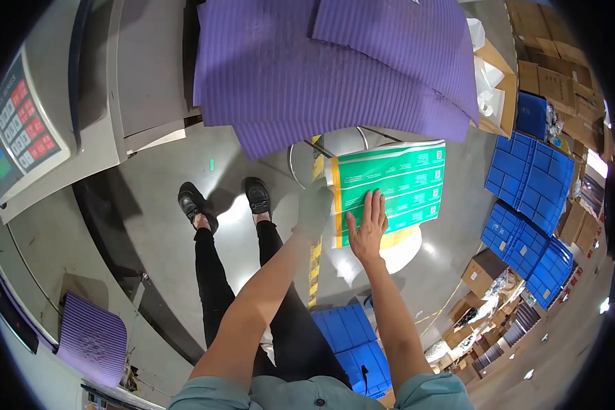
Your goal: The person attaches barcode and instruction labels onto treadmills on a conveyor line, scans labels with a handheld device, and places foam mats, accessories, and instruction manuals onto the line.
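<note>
A green printed sheet or flat pack (393,174) with white lettering, small square codes and an orange strip is in front of me, right of my shoes. My right hand (369,229) lies flat on its lower part, fingers stretched out and thumb apart. At its left edge is my left hand (316,208), so smeared that its fingers cannot be made out. Whether it grips the edge is hidden by the blur. Beyond the green sheet, purple ridged mats (335,75) overlap one another.
A scale with a keypad (24,126) stands at the far left. Another purple ridged mat (92,338) is at the lower left. Blue crates (529,181) and cardboard boxes (485,270) line the right side. Yellow-black tape (313,273) crosses the floor.
</note>
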Demonstrator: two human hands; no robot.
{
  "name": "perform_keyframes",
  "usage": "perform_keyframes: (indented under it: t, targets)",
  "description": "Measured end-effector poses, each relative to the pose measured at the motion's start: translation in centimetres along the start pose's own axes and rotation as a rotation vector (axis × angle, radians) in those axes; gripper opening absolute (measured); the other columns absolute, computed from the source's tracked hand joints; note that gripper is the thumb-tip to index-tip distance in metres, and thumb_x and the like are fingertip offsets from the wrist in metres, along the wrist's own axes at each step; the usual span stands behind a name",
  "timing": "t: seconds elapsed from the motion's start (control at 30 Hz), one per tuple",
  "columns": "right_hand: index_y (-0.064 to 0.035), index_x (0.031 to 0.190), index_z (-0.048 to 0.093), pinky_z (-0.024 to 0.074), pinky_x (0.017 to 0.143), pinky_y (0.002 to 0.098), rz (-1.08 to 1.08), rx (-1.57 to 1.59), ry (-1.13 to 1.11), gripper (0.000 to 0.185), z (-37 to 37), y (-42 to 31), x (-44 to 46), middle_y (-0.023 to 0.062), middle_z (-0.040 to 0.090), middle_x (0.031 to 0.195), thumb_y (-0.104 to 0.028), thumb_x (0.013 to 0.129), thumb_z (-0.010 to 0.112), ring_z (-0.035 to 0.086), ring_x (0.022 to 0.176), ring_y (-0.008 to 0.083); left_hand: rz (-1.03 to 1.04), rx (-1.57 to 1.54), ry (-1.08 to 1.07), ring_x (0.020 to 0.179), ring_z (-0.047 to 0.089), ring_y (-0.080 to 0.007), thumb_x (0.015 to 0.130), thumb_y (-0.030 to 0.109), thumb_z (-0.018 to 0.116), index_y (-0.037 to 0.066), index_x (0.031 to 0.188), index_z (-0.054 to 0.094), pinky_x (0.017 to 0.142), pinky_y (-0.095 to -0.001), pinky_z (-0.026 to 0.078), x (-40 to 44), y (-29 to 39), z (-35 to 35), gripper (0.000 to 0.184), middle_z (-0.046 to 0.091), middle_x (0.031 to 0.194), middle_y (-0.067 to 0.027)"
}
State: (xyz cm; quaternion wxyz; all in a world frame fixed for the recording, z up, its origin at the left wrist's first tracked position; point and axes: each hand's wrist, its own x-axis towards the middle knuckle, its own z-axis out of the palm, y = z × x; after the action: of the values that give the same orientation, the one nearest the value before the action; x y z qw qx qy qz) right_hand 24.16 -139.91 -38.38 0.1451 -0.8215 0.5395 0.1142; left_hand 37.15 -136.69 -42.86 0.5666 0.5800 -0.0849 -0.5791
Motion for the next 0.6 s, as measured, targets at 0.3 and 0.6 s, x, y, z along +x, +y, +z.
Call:
perform_keyframes:
  t: [0.3,0.6]
  targets:
    - [-0.0059,0.127,0.026,0.0196,0.093,0.0471,-0.052,0.055,-0.086,0.062,-2.5,0.4,1.0,0.0162,0.019,0.134,-0.025,0.075,0.055,0.017,0.123,0.0319,-0.005,0.039,0.361,0.072,0.054,-0.0133,0.073,0.006,0.056,0.002,0.094,0.053,0.063,-0.0243,0.043,-0.4,1.6,2.2,0.021,0.057,0.079,-0.0068]
    - [-0.0081,0.127,0.028,0.0156,0.095,0.0479,-0.126,0.127,-0.069,0.059,-1.5,-2.1,2.7,0.016,0.021,0.132,-0.019,0.075,0.053,0.017,0.124,0.0323,0.255,0.275,0.409,0.073,0.053,-0.0156,0.072,0.003,0.057,0.003,0.095,0.052,0.063,-0.0234,0.041,-3.2,2.5,1.8,0.024,0.055,0.082,-0.0079]
